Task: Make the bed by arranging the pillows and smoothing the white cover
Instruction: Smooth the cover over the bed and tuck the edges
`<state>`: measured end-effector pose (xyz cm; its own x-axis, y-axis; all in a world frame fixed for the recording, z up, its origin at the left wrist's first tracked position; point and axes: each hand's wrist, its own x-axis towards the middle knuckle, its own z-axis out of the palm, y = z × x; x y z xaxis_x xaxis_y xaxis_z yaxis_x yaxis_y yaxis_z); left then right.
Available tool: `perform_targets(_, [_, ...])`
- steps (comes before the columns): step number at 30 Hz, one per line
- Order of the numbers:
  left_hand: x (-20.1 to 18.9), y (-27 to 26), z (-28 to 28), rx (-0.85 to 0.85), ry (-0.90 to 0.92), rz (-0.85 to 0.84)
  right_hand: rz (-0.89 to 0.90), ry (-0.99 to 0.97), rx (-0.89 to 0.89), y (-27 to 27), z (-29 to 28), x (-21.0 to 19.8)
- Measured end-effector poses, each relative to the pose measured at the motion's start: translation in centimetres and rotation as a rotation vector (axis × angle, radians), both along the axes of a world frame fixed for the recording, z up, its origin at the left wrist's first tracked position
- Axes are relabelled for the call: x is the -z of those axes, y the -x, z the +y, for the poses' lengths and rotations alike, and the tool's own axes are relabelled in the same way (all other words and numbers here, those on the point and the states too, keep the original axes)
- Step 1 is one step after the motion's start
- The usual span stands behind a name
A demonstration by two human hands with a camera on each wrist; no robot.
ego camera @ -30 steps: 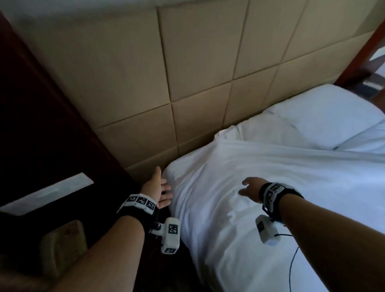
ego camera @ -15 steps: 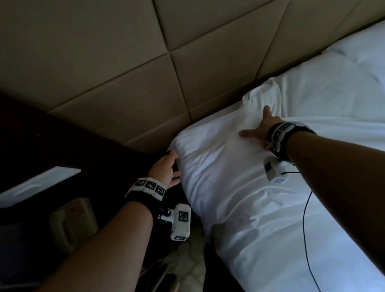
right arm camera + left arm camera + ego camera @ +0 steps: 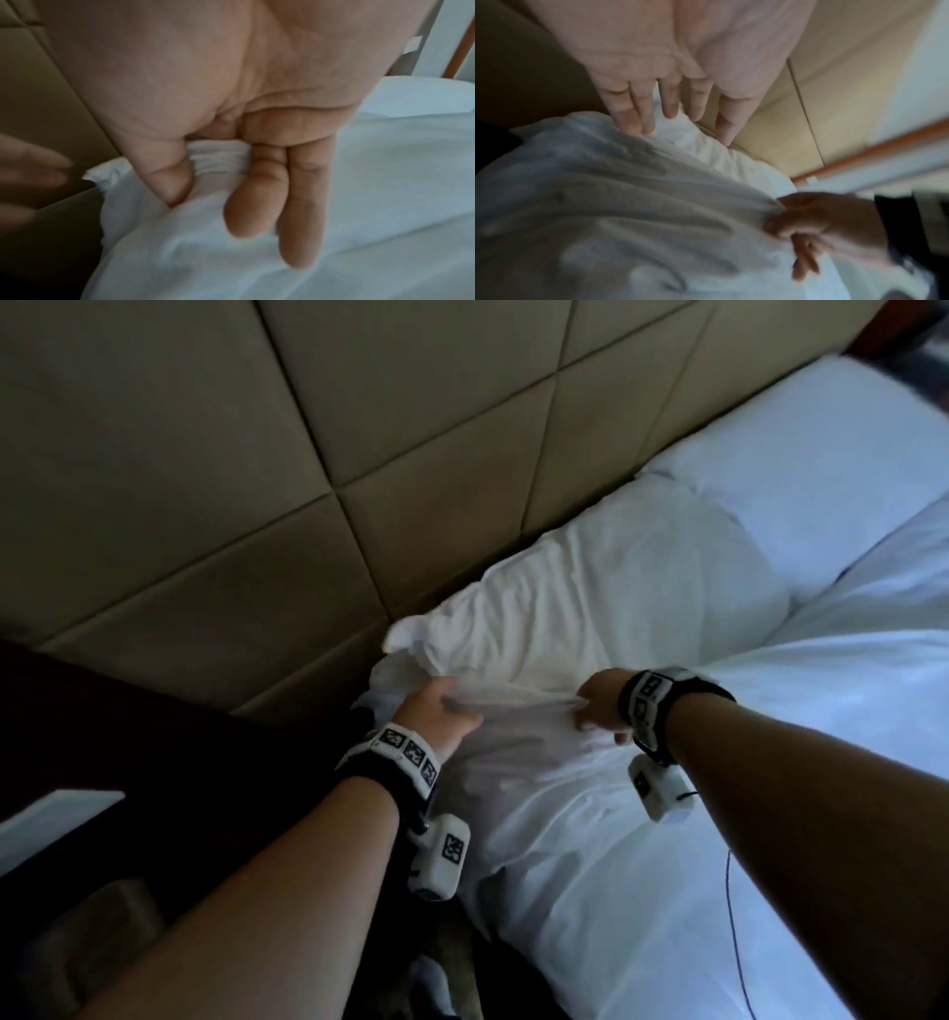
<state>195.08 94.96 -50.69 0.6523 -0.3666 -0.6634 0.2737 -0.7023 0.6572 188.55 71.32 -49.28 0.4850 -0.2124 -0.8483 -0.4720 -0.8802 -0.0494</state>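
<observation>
A white pillow [image 3: 590, 608] lies against the headboard, with a second pillow [image 3: 801, 469] to its right. The white cover [image 3: 667, 839] spans the bed below them, its top edge bunched at the near pillow. My right hand [image 3: 598, 706] pinches a fold of that edge between thumb and fingers [image 3: 177, 182], while two fingers stay straight. My left hand [image 3: 441, 711] is beside it at the bed's left corner. Its straight, spread fingers [image 3: 639, 113] touch the cover [image 3: 603, 203] and grip nothing.
A padded beige headboard [image 3: 359, 454] runs behind the bed. A dark bedside table [image 3: 154, 737] stands left of the bed with a pale flat item [image 3: 56, 819] on it and a beige object [image 3: 102, 916] lower down. A wooden frame [image 3: 898, 331] shows at top right.
My right hand left its flat rest on the pillow and now pinches the cover's top edge. My left hand rose from the bed's side to that edge. More of the pillow shows.
</observation>
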Motion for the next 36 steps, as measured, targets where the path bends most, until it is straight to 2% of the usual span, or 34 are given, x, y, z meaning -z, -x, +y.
perform_targets(3, [0.1, 2.6, -0.6, 0.325, -0.107, -0.177, 0.044, -0.002, 0.157, 4.9, 1.4, -1.2])
perform_targets(5, [1.1, 4.3, -0.9, 0.534, -0.137, -0.237, 0.065, -0.015, 0.255, 8.0, 2.3, -1.9])
perform_targets(8, [2.1, 8.0, -1.3, 0.791, -0.21, -0.318, 0.028, 0.031, 0.246, 12.9, 3.7, -3.1])
perform_targets(12, [3.1, 13.0, -1.7, 0.943, -0.279, -0.387, -0.026, 0.084, 0.144, 18.3, 5.1, -3.9])
perform_targets(15, [3.6, 16.1, -1.5, 1.071, -0.352, -0.467, -0.035, 0.094, 0.165, 21.7, 5.4, -4.1])
perform_targets(21, [3.6, 21.6, -0.5, 0.988, -0.254, -0.311, -0.091, 0.058, 0.235, 26.4, 5.7, -3.6])
perform_targets(24, [3.3, 24.2, -0.6, 1.002, -0.303, -0.267, -0.136, 0.036, 0.213, 28.2, 5.3, -3.1])
perform_targets(30, [3.4, 31.1, 1.2, 0.823, -0.463, -0.282, -0.219, -0.05, 0.048, 32.0, 4.2, -1.1])
perform_targets(32, [3.4, 34.5, 1.8, 0.736, -0.495, -0.231, -0.228, -0.065, -0.02, 33.7, 3.9, -0.5])
perform_targets(36, [4.6, 40.6, 2.6, 0.671, -0.532, -0.144, -0.194, -0.089, -0.119, 37.2, 3.2, 0.1])
